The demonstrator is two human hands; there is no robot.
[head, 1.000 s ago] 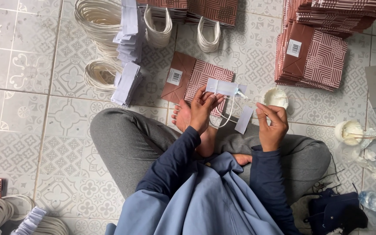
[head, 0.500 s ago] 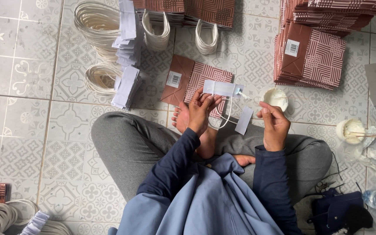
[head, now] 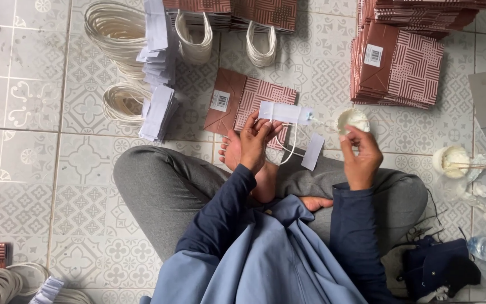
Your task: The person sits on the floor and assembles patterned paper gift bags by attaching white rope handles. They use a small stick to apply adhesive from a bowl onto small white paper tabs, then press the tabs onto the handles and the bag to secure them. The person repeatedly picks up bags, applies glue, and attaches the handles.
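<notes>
Sat cross-legged on a patterned grey tiled floor [head: 40, 186], in grey trousers and a blue top, bare feet tucked under at centre. At 1 o'clock lay a tall stack of flattened maroon paper bags [head: 397, 65] with a woven white pattern; at 12 o'clock, further flattened bags with white cord handles [head: 260, 48] looping out beneath them. At 10 o'clock rested coils of white cord [head: 116, 34] and a pile of pale paper strips [head: 156, 62], a second pile fanned out just below. Directly ahead of the feet lay a single flat maroon bag [head: 237, 101], partly under the hands. Left hand [head: 257, 141], raised over that bag, fingers pinched on a white paper strip [head: 285, 112] with a thin white cord loop [head: 293, 143] hanging from it; a second strip [head: 313, 152] dangled at the loop's lower end. Right hand [head: 361, 155], at 3 o'clock of the left and well apart from it, fingers closed around a thin stick, its tip reaching toward the strip's right end. Just above that hand sat a small white cup [head: 352, 119] on the floor. At 3 o'clock, another small white pot [head: 448, 160] with a stick laid across it.
</notes>
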